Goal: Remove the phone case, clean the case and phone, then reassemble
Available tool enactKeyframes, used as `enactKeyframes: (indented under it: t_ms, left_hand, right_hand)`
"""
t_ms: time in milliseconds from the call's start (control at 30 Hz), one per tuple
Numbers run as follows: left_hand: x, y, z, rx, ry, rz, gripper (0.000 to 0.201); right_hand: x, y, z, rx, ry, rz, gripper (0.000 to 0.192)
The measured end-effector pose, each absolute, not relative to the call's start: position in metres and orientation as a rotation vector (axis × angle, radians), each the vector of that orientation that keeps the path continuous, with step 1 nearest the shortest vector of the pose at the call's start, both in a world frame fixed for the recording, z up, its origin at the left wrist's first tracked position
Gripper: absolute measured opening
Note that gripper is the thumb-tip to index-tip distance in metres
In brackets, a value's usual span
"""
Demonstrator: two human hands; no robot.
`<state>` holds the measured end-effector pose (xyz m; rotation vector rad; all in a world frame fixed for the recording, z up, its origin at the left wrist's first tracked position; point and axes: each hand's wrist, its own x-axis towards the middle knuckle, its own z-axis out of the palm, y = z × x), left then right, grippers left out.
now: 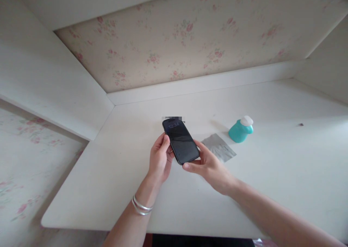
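A black smartphone is held above the white desk, its screen facing me and showing 12:34 near the top. My left hand grips its left edge, with the thumb along the side and the other fingers partly hidden behind. At the lower right corner, my right hand holds the phone between the thumb at the bottom edge and fingers along the right side. Just beyond the right hand, a grey cloth lies flat on the desk, partly covered by that hand.
To the right of the cloth stands a turquoise bottle with a white top. A tiny dark bit lies farther right on the white desk. White panels border the desk at the left, back and right, with floral wallpaper behind.
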<state>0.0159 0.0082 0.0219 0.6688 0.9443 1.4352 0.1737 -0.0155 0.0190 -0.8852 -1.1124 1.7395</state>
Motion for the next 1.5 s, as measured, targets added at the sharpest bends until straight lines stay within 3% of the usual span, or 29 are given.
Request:
enactKeyframes:
  t_ms: [333, 500, 733, 933, 1200, 1500]
  left_hand:
    - [0.017, 0.005, 0.024, 0.713, 0.883, 1.342, 0.033]
    - [0.018, 0.005, 0.023, 0.728, 0.926, 1.299, 0.033]
    - [0.012, 0.001, 0.033, 0.782, 0.783, 1.131, 0.054]
    - [0.01, 0.001, 0.031, 0.831, 0.807, 1.098, 0.059]
    - [0.011, 0.001, 0.024, 0.825, 0.924, 1.071, 0.054]
    - [0.014, 0.003, 0.029, 0.75, 0.833, 1.082, 0.051]
  right_hand:
    - [0.176, -0.019, 0.025, -1.123, -1.054, 1.686, 0.071]
    - [0.173, -0.021, 0.027, -1.153, -1.043, 1.653, 0.066]
    - [0.18, -0.015, 0.024, -1.102, -1.068, 1.629, 0.054]
    - [0.18, -0.015, 0.024, -1.111, -1.068, 1.634, 0.049]
    - [0.176, -0.013, 0.018, -1.224, -1.059, 1.568, 0.054]
    - [0.183, -0.012, 0.025, -1.138, -0.929, 1.716, 0.061]
